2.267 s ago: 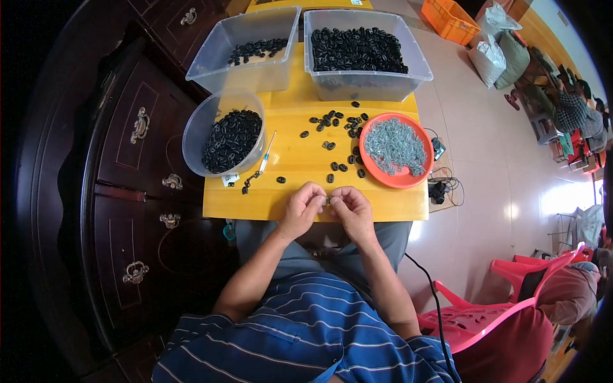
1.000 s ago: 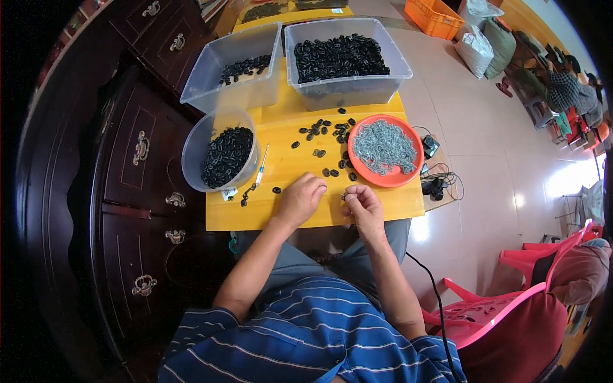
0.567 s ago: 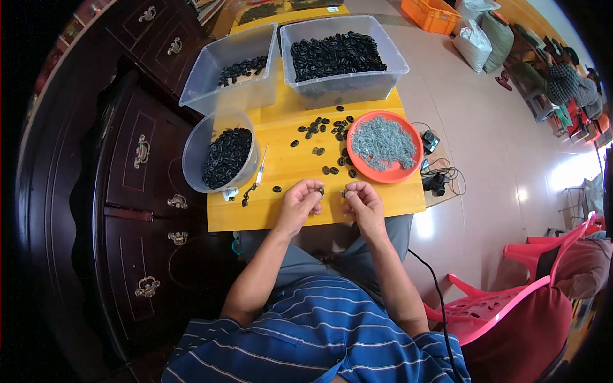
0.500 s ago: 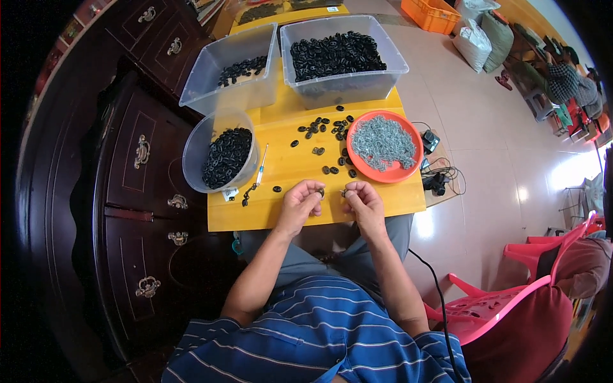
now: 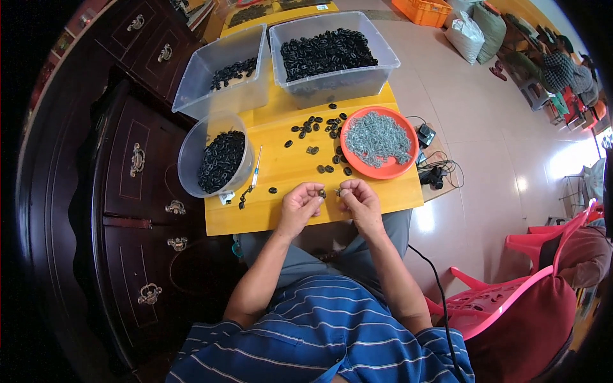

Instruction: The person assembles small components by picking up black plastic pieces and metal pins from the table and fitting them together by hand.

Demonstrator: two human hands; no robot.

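Over the near edge of the yellow table (image 5: 274, 220), my left hand (image 5: 299, 207) pinches a small dark oval piece (image 5: 322, 194) between thumb and fingertips. Just across a narrow gap, my right hand (image 5: 363, 209) holds a tiny silvery metal piece (image 5: 338, 191) in a pinch; its exact shape is too small to tell. Beyond the hands, loose black oval pieces (image 5: 325, 169) lie scattered. An orange-red plate (image 5: 387, 172) heaped with small silvery metal pieces (image 5: 377, 137) stands beyond my right hand.
Left of the hands are a round clear tub (image 5: 186, 163) of black pieces, a thin screwdriver-like tool (image 5: 257, 171) and a short dark chain (image 5: 243, 199). Two clear bins (image 5: 191, 96) (image 5: 338, 89) stand at the back. Dark drawers (image 5: 137, 191) flank the left; a pink chair (image 5: 491, 303) the right.
My right hand has come slightly closer to my left, narrowing the gap between the two held pieces. The whole view has shifted a little; both pinches remain closed.
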